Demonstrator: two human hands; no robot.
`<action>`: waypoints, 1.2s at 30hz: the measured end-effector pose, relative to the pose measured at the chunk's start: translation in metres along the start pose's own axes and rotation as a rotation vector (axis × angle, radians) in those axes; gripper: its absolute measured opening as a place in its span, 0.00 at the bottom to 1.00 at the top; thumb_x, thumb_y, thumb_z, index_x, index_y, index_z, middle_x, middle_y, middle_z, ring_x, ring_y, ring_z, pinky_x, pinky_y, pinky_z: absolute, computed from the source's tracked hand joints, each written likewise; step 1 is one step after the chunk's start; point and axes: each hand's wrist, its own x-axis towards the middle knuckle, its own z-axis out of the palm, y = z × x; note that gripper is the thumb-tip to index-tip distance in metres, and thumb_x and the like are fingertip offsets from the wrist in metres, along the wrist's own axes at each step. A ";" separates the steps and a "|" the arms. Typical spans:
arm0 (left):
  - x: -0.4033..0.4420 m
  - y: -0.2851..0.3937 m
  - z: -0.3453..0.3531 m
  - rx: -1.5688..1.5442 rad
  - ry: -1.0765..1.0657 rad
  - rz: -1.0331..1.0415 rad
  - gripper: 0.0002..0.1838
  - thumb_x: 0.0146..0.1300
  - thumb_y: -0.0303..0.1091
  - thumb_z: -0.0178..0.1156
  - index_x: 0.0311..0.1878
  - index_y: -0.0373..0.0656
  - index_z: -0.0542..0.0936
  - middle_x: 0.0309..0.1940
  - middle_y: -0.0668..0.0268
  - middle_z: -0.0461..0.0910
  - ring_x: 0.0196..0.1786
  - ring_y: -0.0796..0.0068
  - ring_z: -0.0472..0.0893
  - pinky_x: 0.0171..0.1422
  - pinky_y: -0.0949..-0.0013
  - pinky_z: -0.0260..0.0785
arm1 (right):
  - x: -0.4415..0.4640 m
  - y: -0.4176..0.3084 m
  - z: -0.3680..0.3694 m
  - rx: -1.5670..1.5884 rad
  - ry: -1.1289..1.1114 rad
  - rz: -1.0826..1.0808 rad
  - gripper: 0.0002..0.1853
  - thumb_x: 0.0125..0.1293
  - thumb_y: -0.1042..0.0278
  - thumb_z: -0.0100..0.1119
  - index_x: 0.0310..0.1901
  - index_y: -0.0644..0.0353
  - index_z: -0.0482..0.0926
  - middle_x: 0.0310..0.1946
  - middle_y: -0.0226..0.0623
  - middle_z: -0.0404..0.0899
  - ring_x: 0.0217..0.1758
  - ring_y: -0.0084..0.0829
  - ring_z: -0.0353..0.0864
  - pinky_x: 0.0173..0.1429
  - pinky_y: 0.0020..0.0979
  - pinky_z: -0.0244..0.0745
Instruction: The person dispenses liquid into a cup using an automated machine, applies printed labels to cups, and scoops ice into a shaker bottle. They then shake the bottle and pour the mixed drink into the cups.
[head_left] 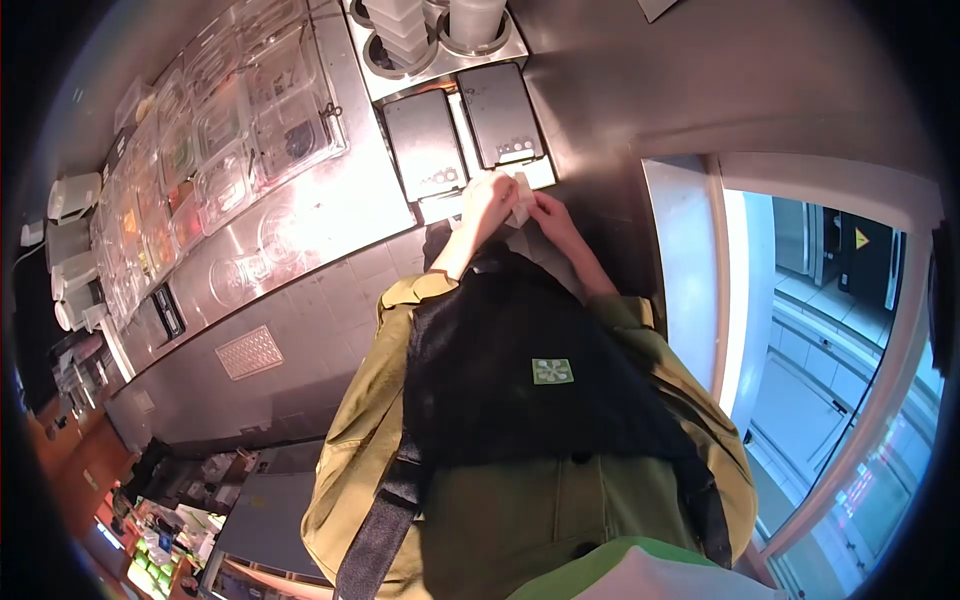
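Our right hand (549, 217) and left hand (490, 203) both seem to pinch a thin, paper-like white piece (521, 203) between them, at the near edge of the right dark lid (498, 112). Uneven pulling could tear it; a loosened pinch could drop it. Reaching farther across the counter (610, 85) might knock the stacked cups (400, 35).

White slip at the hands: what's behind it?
Just past the slip, the pale front of the right black box shows. Whatever lies directly behind the slip is covered, and the left hand hides part of that front.
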 end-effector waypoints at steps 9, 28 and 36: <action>0.023 0.041 -0.046 0.317 -0.069 0.214 0.06 0.48 0.29 0.59 0.32 0.45 0.76 0.36 0.67 0.77 0.38 0.71 0.79 0.33 0.70 0.73 | -0.001 -0.067 0.002 0.056 0.379 0.488 0.18 0.60 0.49 0.52 0.38 0.58 0.77 0.33 0.30 0.78 0.34 0.25 0.72 0.37 0.30 0.67; -0.135 -0.111 -0.203 -0.003 0.893 -0.923 0.25 0.54 0.36 0.62 0.52 0.36 0.67 0.43 0.58 0.73 0.45 0.67 0.75 0.51 0.66 0.68 | 0.036 -0.183 0.120 0.015 -0.278 -0.089 0.05 0.59 0.75 0.55 0.38 0.61 0.72 0.33 0.25 0.73 0.40 0.16 0.70 0.47 0.20 0.64; -0.122 -0.066 -0.258 -0.663 0.597 -0.601 0.24 0.55 0.34 0.61 0.53 0.37 0.65 0.42 0.59 0.73 0.44 0.68 0.75 0.49 0.67 0.69 | 0.024 -0.272 0.202 0.037 -0.602 -0.187 0.09 0.56 0.75 0.55 0.39 0.59 0.71 0.34 0.24 0.73 0.39 0.15 0.71 0.45 0.18 0.65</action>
